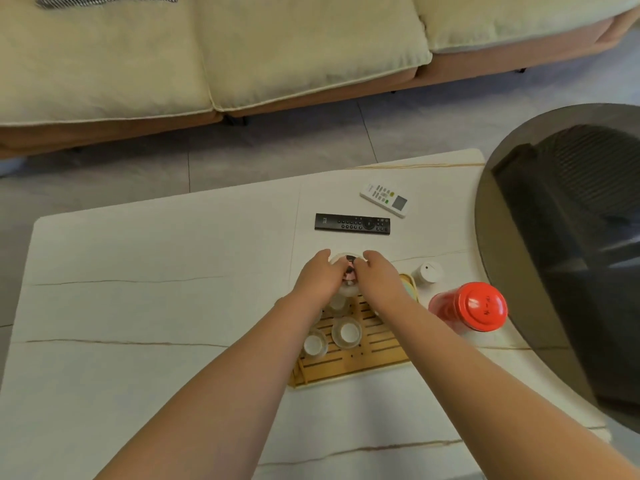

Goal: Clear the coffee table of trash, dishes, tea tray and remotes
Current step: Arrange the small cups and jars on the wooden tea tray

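At the far end of the bamboo tea tray (377, 355), both my hands close round a small white bowl (343, 255). My left hand (318, 277) holds its left side and my right hand (377, 277) its right side. Something dark and pink shows inside the bowl between my fingers. Two small white cups (347, 332) and a glass vessel (337, 303) stand on the tray. Beyond my hands a black remote (352, 223) lies flat on the white coffee table (156, 306), and a white remote (383, 199) lies farther back.
A red-lidded jar (481, 306) and a small white lidded pot (428, 271) stand right of the tray. A round dark glass table (554, 254) overlaps the coffee table's right edge. A cream sofa (207, 64) runs along the far side, across a strip of grey floor.
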The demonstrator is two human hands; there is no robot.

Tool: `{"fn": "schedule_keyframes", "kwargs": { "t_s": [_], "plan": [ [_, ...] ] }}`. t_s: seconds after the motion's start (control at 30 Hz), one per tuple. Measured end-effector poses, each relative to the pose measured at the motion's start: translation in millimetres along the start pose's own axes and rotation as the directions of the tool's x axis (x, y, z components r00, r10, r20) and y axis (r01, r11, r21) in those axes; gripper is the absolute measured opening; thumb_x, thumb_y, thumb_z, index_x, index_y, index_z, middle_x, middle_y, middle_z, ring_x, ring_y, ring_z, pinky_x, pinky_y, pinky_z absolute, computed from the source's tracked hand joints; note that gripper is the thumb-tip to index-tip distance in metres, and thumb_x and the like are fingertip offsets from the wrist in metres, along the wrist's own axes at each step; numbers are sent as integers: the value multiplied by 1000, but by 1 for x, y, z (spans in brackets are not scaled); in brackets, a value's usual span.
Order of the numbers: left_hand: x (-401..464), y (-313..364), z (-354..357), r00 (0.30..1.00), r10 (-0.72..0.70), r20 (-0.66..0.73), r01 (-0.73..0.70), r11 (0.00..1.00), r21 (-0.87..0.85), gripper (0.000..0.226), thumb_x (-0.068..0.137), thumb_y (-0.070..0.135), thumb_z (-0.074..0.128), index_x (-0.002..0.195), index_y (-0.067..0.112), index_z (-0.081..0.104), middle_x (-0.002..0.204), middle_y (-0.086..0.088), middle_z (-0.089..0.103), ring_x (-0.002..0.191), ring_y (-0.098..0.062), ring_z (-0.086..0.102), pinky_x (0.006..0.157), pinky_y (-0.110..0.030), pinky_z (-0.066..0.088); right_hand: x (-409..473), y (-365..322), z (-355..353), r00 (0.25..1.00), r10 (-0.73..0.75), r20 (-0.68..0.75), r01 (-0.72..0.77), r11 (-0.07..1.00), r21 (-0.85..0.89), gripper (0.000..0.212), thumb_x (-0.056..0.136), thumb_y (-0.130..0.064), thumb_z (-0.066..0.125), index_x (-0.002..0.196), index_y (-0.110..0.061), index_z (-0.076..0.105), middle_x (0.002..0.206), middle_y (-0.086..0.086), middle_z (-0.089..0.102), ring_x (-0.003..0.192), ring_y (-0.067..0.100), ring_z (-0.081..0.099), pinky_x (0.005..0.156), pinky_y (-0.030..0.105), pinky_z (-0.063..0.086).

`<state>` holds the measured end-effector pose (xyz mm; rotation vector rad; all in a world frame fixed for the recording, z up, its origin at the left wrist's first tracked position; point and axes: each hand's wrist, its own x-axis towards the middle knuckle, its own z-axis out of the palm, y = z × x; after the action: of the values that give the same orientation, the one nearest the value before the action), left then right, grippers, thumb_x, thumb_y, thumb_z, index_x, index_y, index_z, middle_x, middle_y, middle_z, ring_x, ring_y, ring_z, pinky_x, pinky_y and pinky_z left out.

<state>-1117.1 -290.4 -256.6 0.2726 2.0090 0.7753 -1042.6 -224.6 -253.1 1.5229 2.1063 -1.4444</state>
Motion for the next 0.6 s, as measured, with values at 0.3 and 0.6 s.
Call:
{"fn": "schedule_keyframes", "kwargs": {
  "t_s": [0.3, 0.6],
  "plan": [
    [-57, -16, 45, 996, -27, 81, 25, 999, 36, 41, 95, 33, 51, 132, 15, 55, 133, -8, 57, 117, -26, 56, 97, -34, 46, -59, 61, -15, 991, 136, -6, -133, 974, 181, 5, 96, -19, 39, 99, -19, 44, 97, 6, 49, 89, 19, 45, 73, 29, 37],
    [-58, -50, 107, 975, -112, 190, 125, 990, -61, 33, 95, 20, 50, 126, 12, 59, 123, -11, 64, 112, -28, 59, 99, -39, 48, -64, 131, -10, 934, 356, -23, -302, 822, 482, 10, 92, -17, 51, 98, -17, 59, 94, 6, 61, 94, 24, 57, 94, 45, 46]
  ]
}}
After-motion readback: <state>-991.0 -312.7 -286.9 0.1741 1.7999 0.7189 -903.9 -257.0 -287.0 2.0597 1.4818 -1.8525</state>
